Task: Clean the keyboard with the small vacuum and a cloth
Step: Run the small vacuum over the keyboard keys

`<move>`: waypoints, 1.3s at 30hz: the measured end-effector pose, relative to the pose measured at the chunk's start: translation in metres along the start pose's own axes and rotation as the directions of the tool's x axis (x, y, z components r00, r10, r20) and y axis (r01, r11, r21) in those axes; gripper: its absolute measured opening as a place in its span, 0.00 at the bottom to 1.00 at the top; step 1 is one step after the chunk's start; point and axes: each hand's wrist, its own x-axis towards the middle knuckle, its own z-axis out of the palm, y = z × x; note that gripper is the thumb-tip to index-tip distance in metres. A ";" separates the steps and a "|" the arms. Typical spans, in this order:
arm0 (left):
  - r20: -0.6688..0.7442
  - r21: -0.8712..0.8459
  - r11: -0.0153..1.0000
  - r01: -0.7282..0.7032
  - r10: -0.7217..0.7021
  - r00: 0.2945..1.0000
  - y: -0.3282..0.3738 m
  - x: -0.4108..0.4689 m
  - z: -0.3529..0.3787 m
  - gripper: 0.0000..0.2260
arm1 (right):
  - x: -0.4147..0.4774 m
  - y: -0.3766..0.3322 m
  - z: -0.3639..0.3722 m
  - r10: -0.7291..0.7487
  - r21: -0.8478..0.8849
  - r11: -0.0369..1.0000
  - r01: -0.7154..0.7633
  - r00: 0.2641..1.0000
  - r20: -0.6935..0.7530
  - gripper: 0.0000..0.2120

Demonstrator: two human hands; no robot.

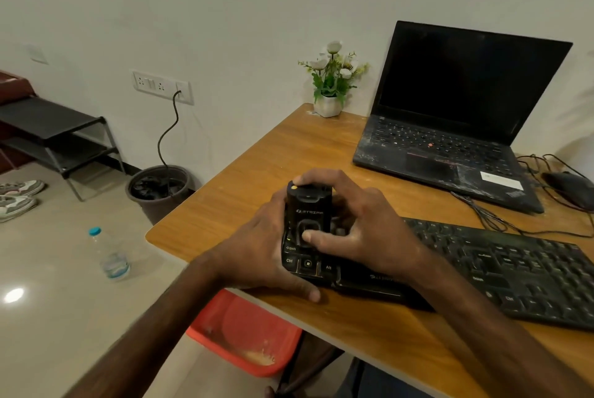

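Crowding behind the keyboard: laptop, mouse, cables, flower pot.

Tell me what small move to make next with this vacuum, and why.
Probably slide the vacuum slowly right along the keys. It stands upright on the left end of the keyboard, by Ctrl and Shift, gripped by the left hand and right hand, and most keys lie to its right.

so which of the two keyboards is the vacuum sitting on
The separate black keyboard nearest the person: the small vacuum stands on its left end. The laptop keyboard behind it has nothing on it.
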 end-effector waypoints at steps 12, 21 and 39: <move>-0.015 -0.017 0.999 -0.029 0.029 0.999 0.000 0.002 0.001 0.63 | 0.006 0.000 -0.009 0.025 -0.026 0.999 -0.024 0.999 0.048 0.29; 0.006 -0.035 0.999 -0.007 0.007 1.000 -0.002 0.000 0.002 0.66 | 0.016 0.009 -0.012 0.055 -0.095 0.994 -0.058 0.998 -0.042 0.30; 0.006 -0.211 0.977 -0.036 0.038 0.999 -0.005 0.001 -0.001 0.70 | 0.023 0.008 0.000 0.056 -0.027 0.998 -0.058 0.996 -0.065 0.29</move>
